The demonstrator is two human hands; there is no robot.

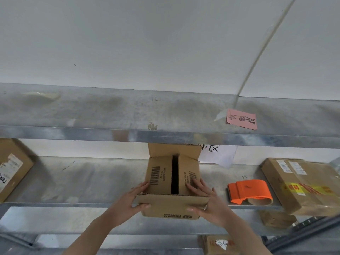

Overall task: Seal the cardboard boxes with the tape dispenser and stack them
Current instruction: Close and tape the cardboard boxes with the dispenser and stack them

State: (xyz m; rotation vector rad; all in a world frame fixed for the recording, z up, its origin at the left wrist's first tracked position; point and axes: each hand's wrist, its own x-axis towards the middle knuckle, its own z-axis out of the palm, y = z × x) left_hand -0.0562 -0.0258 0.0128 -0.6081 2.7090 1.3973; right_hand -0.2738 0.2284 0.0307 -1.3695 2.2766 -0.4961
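Observation:
A small brown cardboard box [161, 181] sits on the middle metal shelf [92, 183], at its front edge. Its two inner flaps lie down with a dark gap between them; the far flap stands up and the near flap hangs towards me. My left hand [135, 198] holds the box's left front corner, fingers on the inner flap and thumb on the near flap. My right hand [204, 196] holds the right front corner the same way. An orange tape dispenser [250, 190] lies on the shelf to the right of the box.
A large taped box [303, 183] sits at the shelf's right end, another box [12, 168] at the left. The upper shelf [128, 111] carries a pink note [242, 119]. Small boxes [276, 219] lie on lower shelves. A white paper sign [219, 155] hangs behind.

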